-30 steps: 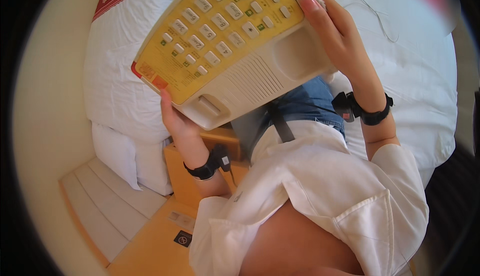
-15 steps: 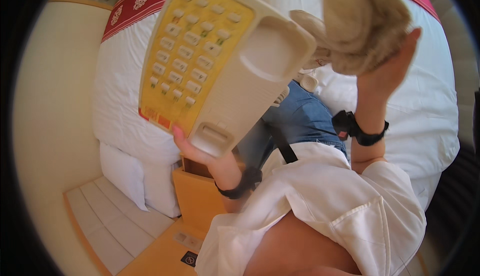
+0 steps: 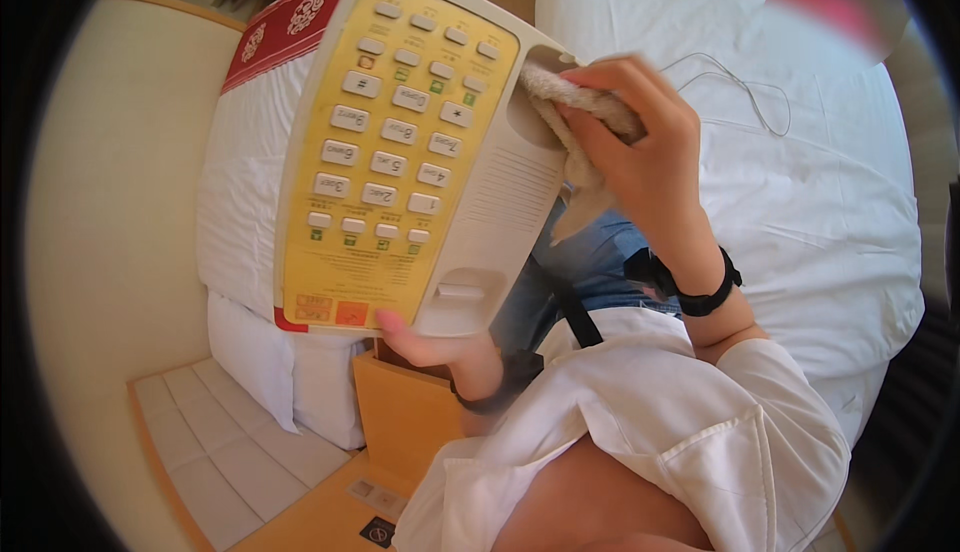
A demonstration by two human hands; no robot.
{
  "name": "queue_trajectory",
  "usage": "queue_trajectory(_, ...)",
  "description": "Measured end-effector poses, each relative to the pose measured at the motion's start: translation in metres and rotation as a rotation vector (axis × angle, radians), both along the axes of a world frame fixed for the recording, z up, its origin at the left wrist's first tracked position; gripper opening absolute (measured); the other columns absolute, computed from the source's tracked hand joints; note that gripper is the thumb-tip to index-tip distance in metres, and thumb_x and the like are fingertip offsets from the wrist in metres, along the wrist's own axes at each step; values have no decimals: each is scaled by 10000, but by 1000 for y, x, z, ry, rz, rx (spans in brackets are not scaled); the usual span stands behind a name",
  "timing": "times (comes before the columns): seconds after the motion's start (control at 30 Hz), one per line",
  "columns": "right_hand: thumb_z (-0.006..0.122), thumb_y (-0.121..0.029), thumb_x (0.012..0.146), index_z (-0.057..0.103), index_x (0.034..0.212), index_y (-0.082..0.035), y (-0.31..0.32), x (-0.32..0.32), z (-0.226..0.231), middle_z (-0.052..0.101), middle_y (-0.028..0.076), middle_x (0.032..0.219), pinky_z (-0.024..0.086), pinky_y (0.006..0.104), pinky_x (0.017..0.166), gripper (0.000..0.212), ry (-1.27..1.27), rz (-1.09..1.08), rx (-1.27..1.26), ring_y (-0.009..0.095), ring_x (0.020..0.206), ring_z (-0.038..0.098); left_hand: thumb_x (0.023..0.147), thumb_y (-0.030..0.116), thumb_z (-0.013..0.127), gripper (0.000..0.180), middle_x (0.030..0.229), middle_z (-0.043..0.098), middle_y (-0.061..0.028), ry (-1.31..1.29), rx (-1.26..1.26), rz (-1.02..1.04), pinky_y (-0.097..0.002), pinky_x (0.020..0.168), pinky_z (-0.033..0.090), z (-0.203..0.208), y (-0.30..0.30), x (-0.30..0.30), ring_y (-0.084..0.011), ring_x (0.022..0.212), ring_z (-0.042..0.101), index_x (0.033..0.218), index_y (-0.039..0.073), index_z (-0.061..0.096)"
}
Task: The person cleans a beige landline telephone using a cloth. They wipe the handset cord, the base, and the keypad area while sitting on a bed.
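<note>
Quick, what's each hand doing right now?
Left hand: closed on the phone base, thumb on its front edge.
Right hand: closed, holding a pale cloth at the base's upper hollow.

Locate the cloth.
In the head view, the cloth is right of centre, near the top, gripped in the right hand at the upper hollow of the phone.

On the white keys (image 3: 388, 163) of the desk telephone (image 3: 470, 202) I see dark digits, symbols and small letters, upside down from the person's side. Little green pictogram labels (image 3: 401, 75) sit by several smaller buttons (image 3: 407, 57) on its yellow faceplate (image 3: 390, 179). Fine print (image 3: 365, 272) and an orange label (image 3: 351, 313) are too small to make out. A black square plaque (image 3: 378, 532) on the wooden ledge (image 3: 300, 512) shows a crossed-out circle.
</note>
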State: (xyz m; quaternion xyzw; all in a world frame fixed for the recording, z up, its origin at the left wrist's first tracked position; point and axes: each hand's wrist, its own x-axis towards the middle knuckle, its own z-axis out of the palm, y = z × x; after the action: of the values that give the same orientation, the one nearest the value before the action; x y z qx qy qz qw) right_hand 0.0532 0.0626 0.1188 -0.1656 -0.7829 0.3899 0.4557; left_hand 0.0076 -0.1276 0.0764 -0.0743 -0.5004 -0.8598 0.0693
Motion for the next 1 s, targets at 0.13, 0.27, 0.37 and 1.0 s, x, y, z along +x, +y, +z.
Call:
queue_trajectory(0.13, 699, -82, 699, 635, 852, -69, 2, -5, -1, 547, 46, 802, 476, 303, 566, 166, -72, -176, 81, 239, 645, 580, 833, 460, 429, 609, 1281, 431, -142, 79, -84, 26, -377, 871, 428, -14, -5, 9, -244, 1117, 464, 1279, 47, 404)
queue_trajectory(0.27, 698, -94, 696, 623, 860, -68, 3, -9, -7, 560, 36, 829, 481, 320, 552, 182, 7, -168, 119, 253, 651, 586, 829, 457, 424, 614, 1279, 430, -159, 98, -89, 38, -382, 861, 434, -23, -7, 11, -254, 1117, 464, 1271, 31, 407)
queue_trajectory(0.37, 699, -91, 693, 612, 886, -62, 3, -5, -10, 565, 39, 856, 485, 319, 558, 214, 45, -127, 148, 255, 666, 590, 825, 457, 419, 625, 1292, 417, -161, 63, -62, 21, -384, 874, 424, -19, -2, 13, -263, 1131, 453, 1277, 25, 395)
queue_trajectory(1.0, 595, 26, 673, 587, 966, -41, 14, 29, -22, 565, 55, 956, 481, 300, 549, 300, -431, 291, 488, 243, 658, 602, 803, 426, 463, 616, 1254, 449, -155, 35, -31, -50, -379, 875, 420, -20, 6, 13, -282, 1109, 473, 1256, 12, 401)
